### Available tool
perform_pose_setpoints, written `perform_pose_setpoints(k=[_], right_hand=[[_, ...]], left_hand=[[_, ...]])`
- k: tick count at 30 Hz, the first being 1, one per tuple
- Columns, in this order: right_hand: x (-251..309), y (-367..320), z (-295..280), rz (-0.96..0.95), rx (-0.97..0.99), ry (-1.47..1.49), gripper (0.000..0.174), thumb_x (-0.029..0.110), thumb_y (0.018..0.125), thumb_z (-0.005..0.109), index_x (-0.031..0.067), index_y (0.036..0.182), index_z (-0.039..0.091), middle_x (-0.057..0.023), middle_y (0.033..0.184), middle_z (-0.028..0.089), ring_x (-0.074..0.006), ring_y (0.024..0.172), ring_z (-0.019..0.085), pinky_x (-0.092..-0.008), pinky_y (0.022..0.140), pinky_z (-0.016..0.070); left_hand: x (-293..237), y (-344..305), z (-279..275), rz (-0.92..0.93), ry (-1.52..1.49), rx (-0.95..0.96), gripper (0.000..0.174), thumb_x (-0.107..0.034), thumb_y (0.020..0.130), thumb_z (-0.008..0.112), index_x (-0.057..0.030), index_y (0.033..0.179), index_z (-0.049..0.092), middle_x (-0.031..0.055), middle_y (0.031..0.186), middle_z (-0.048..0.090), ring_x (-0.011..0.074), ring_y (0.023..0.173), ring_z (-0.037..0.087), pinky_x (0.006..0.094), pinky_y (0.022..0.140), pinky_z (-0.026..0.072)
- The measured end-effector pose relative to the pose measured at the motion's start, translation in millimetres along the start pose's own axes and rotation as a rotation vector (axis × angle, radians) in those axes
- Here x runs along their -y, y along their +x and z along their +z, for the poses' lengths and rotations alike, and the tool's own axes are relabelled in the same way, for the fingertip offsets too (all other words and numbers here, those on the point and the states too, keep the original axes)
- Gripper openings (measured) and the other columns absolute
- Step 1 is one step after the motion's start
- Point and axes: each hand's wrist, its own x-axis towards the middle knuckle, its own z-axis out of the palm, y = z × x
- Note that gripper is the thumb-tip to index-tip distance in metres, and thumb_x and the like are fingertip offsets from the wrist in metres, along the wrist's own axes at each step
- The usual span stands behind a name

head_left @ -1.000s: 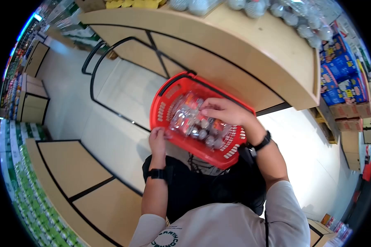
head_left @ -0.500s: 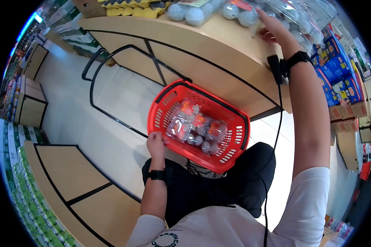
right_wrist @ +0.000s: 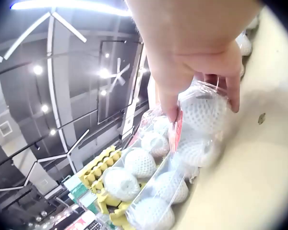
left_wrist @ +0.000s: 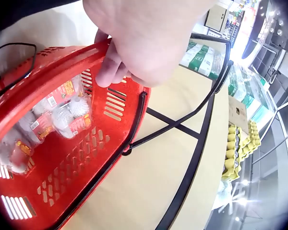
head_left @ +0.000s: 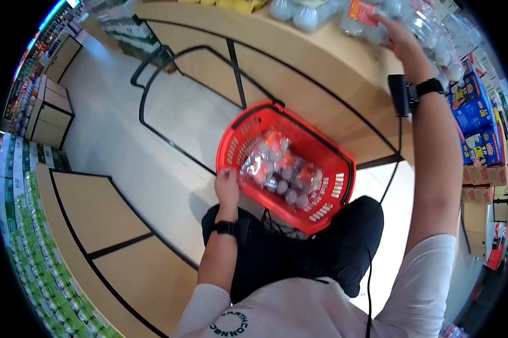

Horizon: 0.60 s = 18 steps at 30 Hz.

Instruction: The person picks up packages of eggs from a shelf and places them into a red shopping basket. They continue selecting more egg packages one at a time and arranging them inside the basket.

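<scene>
My left hand (head_left: 227, 185) grips the rim of a red shopping basket (head_left: 317, 149), its fingers hooked over the edge in the left wrist view. Inside lie several clear plastic packs (left_wrist: 62, 112) with red-orange labels, holding round items in white foam nets. Up on the wooden display counter, my right hand (head_left: 403, 44) holds a similar clear pack (right_wrist: 204, 112) of net-wrapped round items. Its thumb is at the red label (right_wrist: 175, 132), with fingers on the far side of the pack.
More net-wrapped packs (right_wrist: 144, 163) line the counter (head_left: 321, 62) beside yellow egg-type trays (left_wrist: 237, 148). The basket's black pull handle (head_left: 144, 101) sticks out to the left. Blue boxes (head_left: 479, 121) stand at right, and green packs (head_left: 40, 248) fill a shelf at left.
My right hand has gone from over the basket up to the counter and now grips a pack there. The left hand has stayed at the basket rim.
</scene>
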Motion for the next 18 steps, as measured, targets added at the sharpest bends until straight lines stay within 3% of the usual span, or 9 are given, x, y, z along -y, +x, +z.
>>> perform_pose_setpoints(k=[1,3,5,6,7,8,10,12,18], right_hand=[[-18.0,29.9,-21.9,-0.043,0.06,0.004,0.034,0.039,0.076,0.067,0.0118,0.096,0.06,-0.0009,0.082,0.058,-0.015,0.069,0.056,-0.0314,0.06,0.0465],[40.5,-71.3,15.1,-0.149,-0.084,0.027,0.02,0.023,0.076,0.065,0.0062,0.085,0.059,-0.0004,0.066,0.051,-0.0105,0.052,0.047,-0.0254,0.044,0.0344],[49.3,-100.0,20.5,-0.404,-0.198,-0.045,0.036,0.02,0.075,0.068,0.0043,0.105,0.056,0.0014,0.073,0.057,-0.0029,0.044,0.039,-0.0189,0.038,0.0276],[53.9,-114.1,7.8,-0.487,-0.006,-0.083,0.08,0.028,0.067,0.077,-0.0078,0.124,0.032,-0.0243,0.11,0.049,-0.0302,0.092,0.055,-0.0354,0.076,0.0498],[60.9,-151.1,16.9,-0.544,0.089,-0.123,0.07,0.03,0.075,0.068,-0.0068,0.124,0.035,-0.0204,0.112,0.049,-0.0287,0.098,0.052,-0.0369,0.082,0.0456],[46.6,-153.6,7.2,-0.612,0.041,-0.382,0.049,0.036,0.08,0.062,0.004,0.117,0.054,-0.0065,0.101,0.059,-0.0151,0.092,0.057,-0.0292,0.07,0.048],[26.0,-198.9,16.2,-0.583,0.321,-0.477,0.059,0.021,0.077,0.063,0.0022,0.129,0.041,-0.0093,0.119,0.052,-0.0169,0.105,0.053,-0.0318,0.085,0.0452],[-3.4,-258.1,68.0,-0.361,0.491,-0.25,0.062,0.008,0.066,0.073,0.0031,0.122,0.044,-0.0113,0.111,0.052,-0.0203,0.103,0.054,-0.0306,0.087,0.0448],[-227.0,-289.3,156.1,-0.153,1.015,-0.645,0.072,0.015,0.06,0.075,0.0019,0.121,0.042,-0.021,0.116,0.05,-0.0341,0.108,0.05,-0.0382,0.09,0.0413]], left_hand=[[6.4,-0.1,-2.8,0.026,0.016,-0.008,0.015,-0.013,0.086,0.052,0.0017,0.087,0.055,0.0062,0.06,0.056,0.0135,0.046,0.054,0.0239,0.043,0.0433],[5.4,-1.6,-4.7,0.016,-0.028,0.025,0.015,-0.012,0.086,0.053,0.0018,0.087,0.055,0.0065,0.061,0.056,0.0137,0.047,0.055,0.024,0.043,0.0438],[2.2,-2.4,-2.8,-0.063,-0.118,0.015,0.013,-0.011,0.085,0.052,0.002,0.086,0.055,0.0069,0.062,0.056,0.0136,0.048,0.055,0.0242,0.044,0.0444],[-0.6,-2.5,-2.3,-0.074,-0.108,0.002,0.013,-0.011,0.085,0.052,0.002,0.086,0.055,0.0069,0.062,0.056,0.0136,0.048,0.055,0.0242,0.044,0.0444],[-3.2,-2.9,-1.9,-0.066,-0.093,0.009,0.013,-0.01,0.085,0.052,0.0021,0.086,0.055,0.0071,0.062,0.057,0.0136,0.048,0.055,0.0241,0.044,0.0446],[-5.1,-4.7,-2.7,-0.061,-0.078,0.019,0.012,-0.01,0.085,0.051,0.0023,0.085,0.055,0.0074,0.063,0.057,0.0137,0.048,0.055,0.0241,0.044,0.0449],[-11.0,-7.3,-2.6,-0.073,-0.065,0.019,0.012,-0.009,0.085,0.051,0.0023,0.085,0.054,0.0075,0.063,0.057,0.0139,0.048,0.055,0.0241,0.045,0.0448],[-7.4,-3.7,-3.1,-0.08,-0.05,0.035,0.012,-0.008,0.085,0.049,0.0025,0.086,0.054,0.0079,0.063,0.057,0.0142,0.048,0.055,0.0241,0.045,0.0449],[-8.0,-3.7,-3.5,-0.089,-0.024,0.018,0.013,-0.009,0.085,0.049,0.0028,0.087,0.054,0.0085,0.064,0.057,0.0139,0.049,0.055,0.0241,0.044,0.0447]])
